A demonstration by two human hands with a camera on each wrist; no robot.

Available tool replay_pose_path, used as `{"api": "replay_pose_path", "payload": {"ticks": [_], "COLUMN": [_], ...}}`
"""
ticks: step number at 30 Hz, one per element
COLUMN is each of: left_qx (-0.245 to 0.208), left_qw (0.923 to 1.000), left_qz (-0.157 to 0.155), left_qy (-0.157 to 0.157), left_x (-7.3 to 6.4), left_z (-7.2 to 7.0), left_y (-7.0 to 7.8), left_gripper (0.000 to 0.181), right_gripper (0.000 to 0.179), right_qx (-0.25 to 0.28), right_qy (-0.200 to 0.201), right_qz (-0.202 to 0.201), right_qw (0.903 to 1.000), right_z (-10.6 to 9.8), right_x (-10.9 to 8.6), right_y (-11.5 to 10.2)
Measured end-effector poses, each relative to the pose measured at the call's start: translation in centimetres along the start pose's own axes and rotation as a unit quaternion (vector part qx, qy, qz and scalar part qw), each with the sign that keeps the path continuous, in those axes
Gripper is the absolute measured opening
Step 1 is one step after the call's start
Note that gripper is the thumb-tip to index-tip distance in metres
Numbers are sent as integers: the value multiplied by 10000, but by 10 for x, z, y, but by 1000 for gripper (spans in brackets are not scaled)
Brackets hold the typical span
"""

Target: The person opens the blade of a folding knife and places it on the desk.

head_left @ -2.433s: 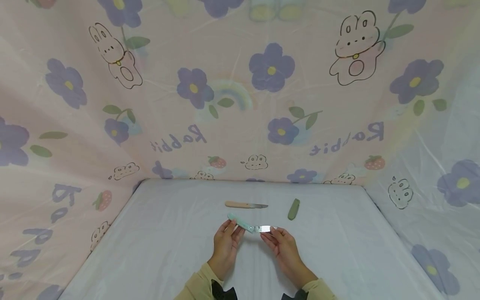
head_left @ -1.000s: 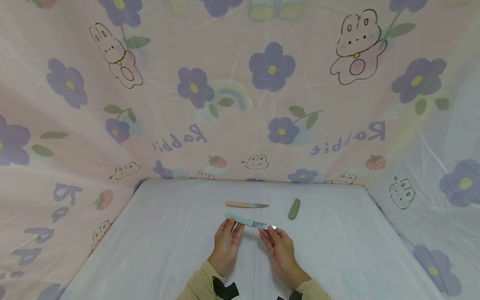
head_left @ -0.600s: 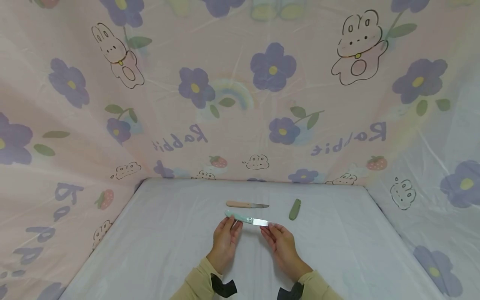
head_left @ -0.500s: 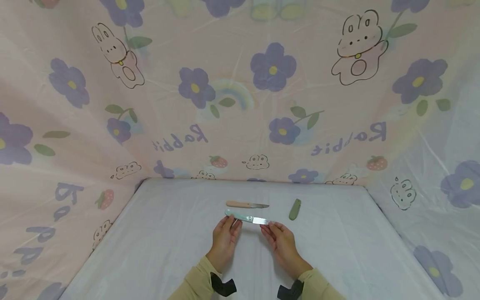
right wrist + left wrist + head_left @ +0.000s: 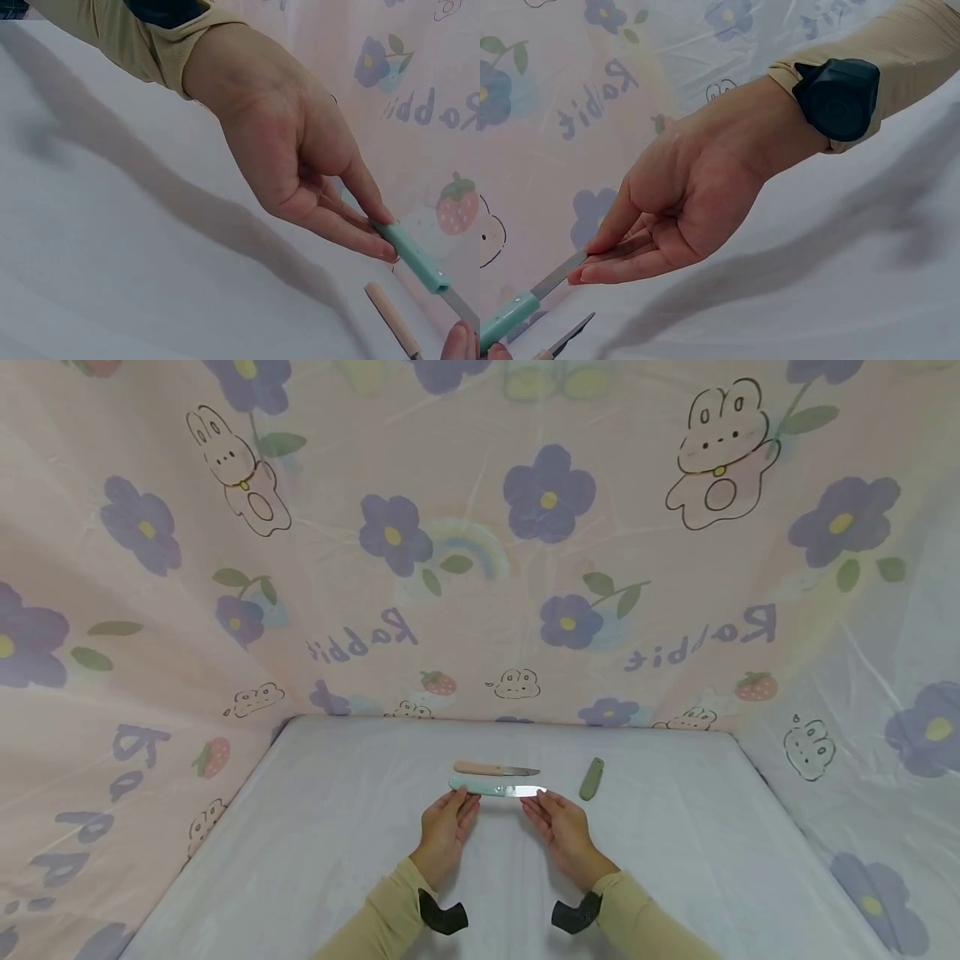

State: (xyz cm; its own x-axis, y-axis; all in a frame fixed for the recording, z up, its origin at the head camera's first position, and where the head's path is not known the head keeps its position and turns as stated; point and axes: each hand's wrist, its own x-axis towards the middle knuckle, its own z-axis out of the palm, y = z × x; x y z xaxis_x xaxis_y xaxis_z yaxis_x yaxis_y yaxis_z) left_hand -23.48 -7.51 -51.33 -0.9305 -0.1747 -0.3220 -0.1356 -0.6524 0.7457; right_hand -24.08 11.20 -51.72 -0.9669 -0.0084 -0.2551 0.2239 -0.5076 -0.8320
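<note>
two-handed hold on a mint-green knife (image 5: 501, 791), raised above the white tabletop (image 5: 337, 860) at its middle, handle to the person's left, blade to the right. both forearms, in tan sleeves (image 5: 375, 914), enter from the near edge and slant inward, so that from where i stand the two hands face each other almost as mirror images.

the left hand (image 5: 442, 828) pinches the butt end of the handle (image 5: 417, 259): thumb laid along the upper side, fingers reaching beneath, wrist angled downward in the right wrist view. the right hand (image 5: 564, 831) pinches the tip of the blade (image 5: 559, 276) in the same manner, thumb on top and fingers underneath, the wrist bent so that the hand slopes down toward the steel in the left wrist view. a gap separates the two hands, bridged by the middle of the knife. handle and blade lie nearly in one straight line. a black device (image 5: 442, 914) sits at the left cuff and a matching one (image 5: 576, 914) at the right.

just beyond the held knife lies a wooden-handled knife (image 5: 495, 769), roughly parallel to it, its blade also pointing right. farther right, apart from both, an olive-green piece (image 5: 591, 779) lies at a slant. behind rises a cloth (image 5: 465, 610) printed with purple flowers and rabbits.
</note>
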Motion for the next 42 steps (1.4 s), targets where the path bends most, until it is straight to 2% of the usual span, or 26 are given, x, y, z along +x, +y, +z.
{"api": "replay_pose_path", "payload": {"ticks": [15,21,27,34,42], "left_qx": [499,590,908,1064,1328], "left_qw": [9987,9978,9955,9934,9902], "left_qz": [-66,-41,17,-177,-310], "left_qy": [123,299,287,389,288], "left_x": [19,26,33,43,50], "left_z": [-4,-6,-4,-3,-5], "left_y": [-3,-4,-4,-3,-2], "left_gripper": [39,38,37,37,38], "right_gripper": [39,39,39,37,37], "right_qx": [66,-90,-357,-460,-631], "right_qy": [253,303,414,590,771], "right_qz": [185,333,411,480,627], "right_qw": [9995,9989,9977,9960,9931], "right_z": [1,3,3,3,5], "right_x": [19,24,32,43,52], "right_y": [9,11,10,9,6]}}
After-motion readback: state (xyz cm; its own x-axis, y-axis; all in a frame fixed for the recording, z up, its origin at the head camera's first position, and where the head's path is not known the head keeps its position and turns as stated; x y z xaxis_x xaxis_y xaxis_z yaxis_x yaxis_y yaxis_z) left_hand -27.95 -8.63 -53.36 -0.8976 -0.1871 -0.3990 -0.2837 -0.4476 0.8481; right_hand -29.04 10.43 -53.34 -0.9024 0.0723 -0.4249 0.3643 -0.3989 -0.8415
